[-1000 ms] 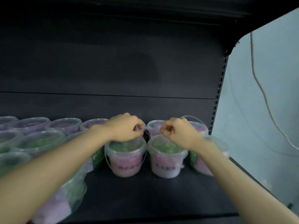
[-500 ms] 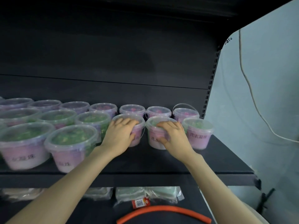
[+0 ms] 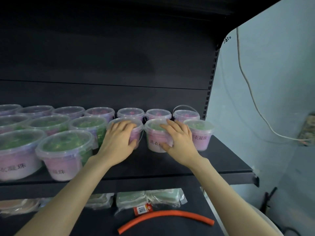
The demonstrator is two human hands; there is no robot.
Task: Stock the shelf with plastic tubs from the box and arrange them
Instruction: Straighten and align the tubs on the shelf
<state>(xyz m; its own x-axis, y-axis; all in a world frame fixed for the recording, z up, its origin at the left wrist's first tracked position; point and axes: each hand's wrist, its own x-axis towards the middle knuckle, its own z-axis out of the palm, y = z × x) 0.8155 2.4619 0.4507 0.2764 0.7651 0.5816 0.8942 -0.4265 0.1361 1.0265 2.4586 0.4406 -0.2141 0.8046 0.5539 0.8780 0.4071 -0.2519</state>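
Observation:
Several clear plastic tubs with pink and green contents stand in rows on a black shelf (image 3: 221, 160). My left hand (image 3: 119, 138) lies over the front and lid of one tub (image 3: 136, 123) in the second row. My right hand (image 3: 177, 138) grips the neighbouring tub (image 3: 153, 133) the same way, fingers spread over its lid and thumb on its pink side. Another tub (image 3: 199, 133) stands just right of it, at the row's end. Two larger-looking tubs (image 3: 63, 155) stand nearest me at the left. The box is not in view.
A back row of tubs (image 3: 157, 114) lines the shelf's rear panel; the rightmost has its thin handle raised. On the lower shelf lie clear packets (image 3: 148, 197), a red tag (image 3: 142, 209) and an orange tube (image 3: 167, 218). A pale wall with a hanging cable (image 3: 252, 92) borders the right.
My hands let go of the thin handles and came down onto the lids and fronts of the two tubs. The view pulled back and down, revealing the lower shelf.

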